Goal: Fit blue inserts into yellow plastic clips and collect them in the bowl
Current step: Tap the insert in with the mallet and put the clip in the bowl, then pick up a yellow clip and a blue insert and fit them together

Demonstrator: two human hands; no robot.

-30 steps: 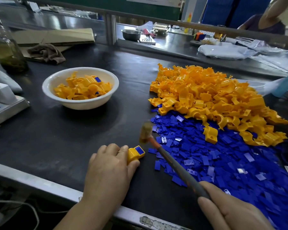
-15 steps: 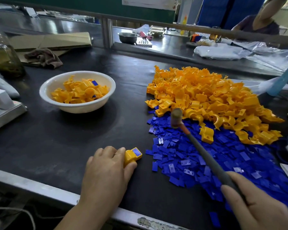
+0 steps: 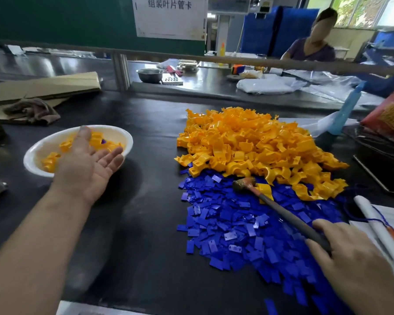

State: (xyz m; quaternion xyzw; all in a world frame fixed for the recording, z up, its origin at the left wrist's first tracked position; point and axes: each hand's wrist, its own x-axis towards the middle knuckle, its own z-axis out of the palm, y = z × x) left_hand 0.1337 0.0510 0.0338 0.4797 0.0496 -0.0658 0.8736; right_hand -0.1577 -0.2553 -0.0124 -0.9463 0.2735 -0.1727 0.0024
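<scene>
My left hand (image 3: 87,164) is spread palm-up over the near rim of the white bowl (image 3: 123,134), holding nothing. The bowl holds several yellow clips (image 3: 65,146) fitted with blue inserts. A big heap of yellow clips (image 3: 255,146) lies at the centre right of the black table, with a spread of blue inserts (image 3: 237,228) in front of it. My right hand (image 3: 350,262) grips the dark handle of a small mallet (image 3: 245,184), whose head rests on the inserts at the heap's near edge.
Cardboard (image 3: 43,86) and a brown rag (image 3: 32,109) lie at the back left. White devices sit at the left edge. A blue bottle (image 3: 348,110), a red bag (image 3: 389,114) and a dark tray crowd the right. Another person sits behind the far bench.
My left hand has left the table's front edge, carried the fitted clip to the bowl and opened over it. The mallet has swung right and lies down on the inserts.
</scene>
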